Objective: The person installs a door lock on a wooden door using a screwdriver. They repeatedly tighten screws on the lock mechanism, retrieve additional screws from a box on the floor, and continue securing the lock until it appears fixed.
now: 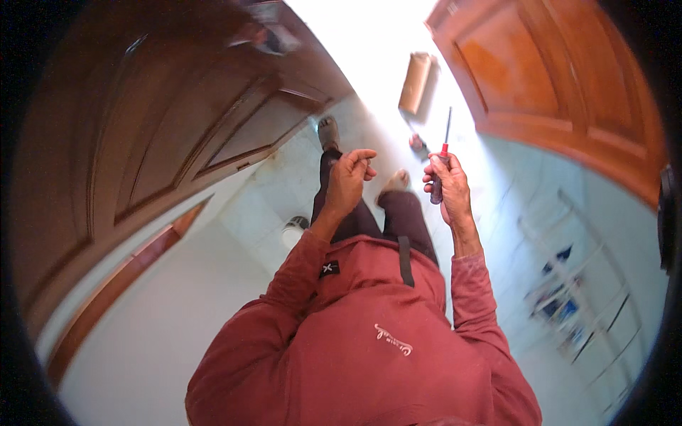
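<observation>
The right hand (pixel 450 179) has its grip wrapped round the handle of a screwdriver (pixel 445 149), shaft pointing away from the body, left of the orange-brown door (pixel 526 78). The left hand (pixel 349 174), farther left of that door, has its fingers drawn together; I cannot tell whether its grip pinches anything. Should the right grip loosen, the screwdriver could slip and strike the foot (pixel 395 182), also left of that door.

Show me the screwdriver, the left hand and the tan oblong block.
Screwdriver (pixel 445 150): head view, on its red collar.
Left hand (pixel 346 178): head view, back of the hand.
Tan oblong block (pixel 415 84): head view, its long side.
</observation>
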Demonstrator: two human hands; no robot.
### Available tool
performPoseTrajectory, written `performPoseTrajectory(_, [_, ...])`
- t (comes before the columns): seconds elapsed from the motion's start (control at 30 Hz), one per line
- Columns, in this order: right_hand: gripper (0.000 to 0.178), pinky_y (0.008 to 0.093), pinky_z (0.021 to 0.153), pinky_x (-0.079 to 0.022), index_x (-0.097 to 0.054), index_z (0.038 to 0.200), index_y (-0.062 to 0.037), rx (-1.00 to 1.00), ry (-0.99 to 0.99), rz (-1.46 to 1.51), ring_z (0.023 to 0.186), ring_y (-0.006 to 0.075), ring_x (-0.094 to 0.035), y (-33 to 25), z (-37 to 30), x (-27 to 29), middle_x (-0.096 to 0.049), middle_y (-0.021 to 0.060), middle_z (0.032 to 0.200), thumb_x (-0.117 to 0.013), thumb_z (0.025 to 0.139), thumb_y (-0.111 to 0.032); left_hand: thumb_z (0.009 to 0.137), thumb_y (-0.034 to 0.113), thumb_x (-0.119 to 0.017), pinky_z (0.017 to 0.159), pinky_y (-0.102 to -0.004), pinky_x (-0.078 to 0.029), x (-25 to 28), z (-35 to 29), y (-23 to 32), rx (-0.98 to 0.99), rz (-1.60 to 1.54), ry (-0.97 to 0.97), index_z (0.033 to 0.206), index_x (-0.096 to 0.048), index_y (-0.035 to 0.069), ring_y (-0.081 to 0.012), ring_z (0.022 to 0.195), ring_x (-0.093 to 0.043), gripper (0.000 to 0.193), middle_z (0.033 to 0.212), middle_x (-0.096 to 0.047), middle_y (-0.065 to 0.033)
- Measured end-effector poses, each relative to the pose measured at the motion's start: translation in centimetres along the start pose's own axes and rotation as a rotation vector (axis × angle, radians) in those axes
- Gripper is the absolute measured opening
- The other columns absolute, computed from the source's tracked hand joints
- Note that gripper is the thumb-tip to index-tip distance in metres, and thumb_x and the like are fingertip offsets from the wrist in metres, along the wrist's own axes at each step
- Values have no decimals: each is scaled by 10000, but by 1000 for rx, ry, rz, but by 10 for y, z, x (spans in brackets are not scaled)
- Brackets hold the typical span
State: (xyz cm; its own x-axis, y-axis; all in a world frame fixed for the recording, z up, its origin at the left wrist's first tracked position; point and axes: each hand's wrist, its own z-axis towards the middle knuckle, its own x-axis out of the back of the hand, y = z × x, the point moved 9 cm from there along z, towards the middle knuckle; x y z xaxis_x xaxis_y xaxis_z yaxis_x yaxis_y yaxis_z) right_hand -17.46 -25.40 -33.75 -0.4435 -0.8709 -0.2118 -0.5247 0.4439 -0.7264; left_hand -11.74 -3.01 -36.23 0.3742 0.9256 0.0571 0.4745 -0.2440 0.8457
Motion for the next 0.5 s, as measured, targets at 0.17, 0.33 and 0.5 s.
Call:
performPoseTrajectory(0.17, [419, 231, 461, -394, -539, 1298, -76, -262, 187, -149, 527, 60, -470, 128, -40, 120, -503, -22, 681, -596, 1011, -375, 1022, 102, -499, 703, -272, -559, -76, 12, -87, 237, -94, -174, 1094, -600, -9, -147, 795, -693, 167, 924, -686, -89])
performPoseTrajectory(0.33, [246, 254, 526, -443, -557, 1099, -82, -274, 440, 115, 578, 87, -511, 233, -28, 169, -516, -2, 702, -609, 991, -296, 1018, 148, -559, 718, -293, -559, -131, 79, -203, 439, 49, -401, 1073, -590, 1, -159, 814, -687, 160, 976, -676, -87])
performPoseTrajectory(0.5, [151, 278, 580, -471, -545, 989, -74, -385, 512, 311, 619, 107, -539, 332, 36, 151, -545, 9, 734, -620, 957, -202, 961, 167, -610, 607, -311, -545, -155, 235, -305, 264, 333, -350, 940, -629, -15, -164, 683, -684, 185, 781, -668, -81])
